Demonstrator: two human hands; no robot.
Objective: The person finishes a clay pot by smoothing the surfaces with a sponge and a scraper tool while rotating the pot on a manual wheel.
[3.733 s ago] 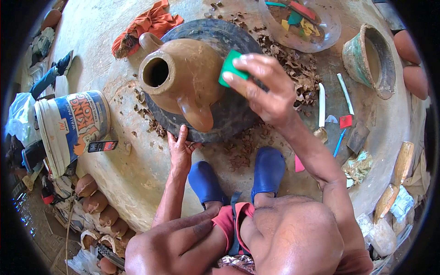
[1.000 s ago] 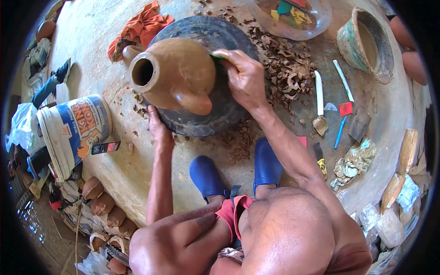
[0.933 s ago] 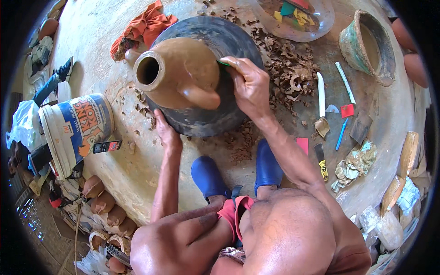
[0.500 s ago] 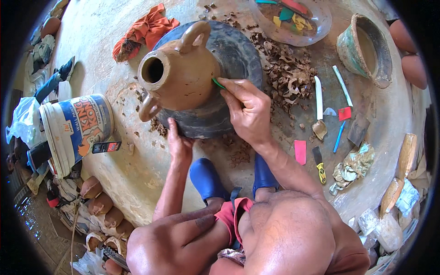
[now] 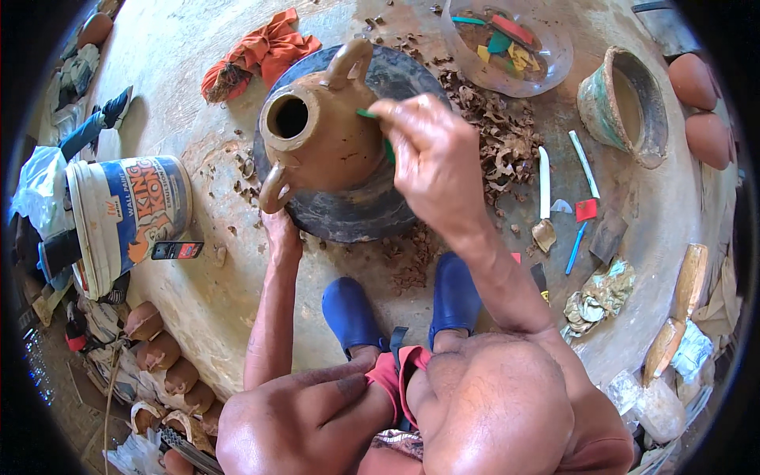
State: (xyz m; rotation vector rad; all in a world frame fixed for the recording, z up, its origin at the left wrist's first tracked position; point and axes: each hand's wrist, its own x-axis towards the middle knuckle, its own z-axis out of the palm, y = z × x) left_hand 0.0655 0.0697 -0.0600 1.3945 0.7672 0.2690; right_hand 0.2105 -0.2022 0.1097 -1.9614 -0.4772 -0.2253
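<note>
Head view, from above. The two-handled clay jar [image 5: 340, 150] stands mouth up on the round dark wheel [image 5: 348, 226], presumably so that its whole side can be presented to me. My right hand [image 5: 434, 162], over the wheel's right half, is closed in a pinch on a green card [image 5: 389, 152], thumb opposing fingers; the grip looks light, probably to let the edge follow the curve. Whether the card touches the clay I cannot tell. My left hand [image 5: 283, 233] lies at the wheel's near-left rim, apparently to steady or turn it; the near handle [image 5: 275, 188] hides its fingers, so how far they are open I cannot tell. Both handles project from the jar and likely obstruct a continuous stroke.

Clay shavings [image 5: 507, 146] crowd the wheel's right edge. Beyond them are a clear basin [image 5: 560, 75] and a green-stained pot [image 5: 594, 103]; an orange cloth [image 5: 265, 51] lies behind the wheel to the left, a paint bucket [image 5: 93, 229] well to its left. My blue clogs [image 5: 348, 313] stand in front of it.
</note>
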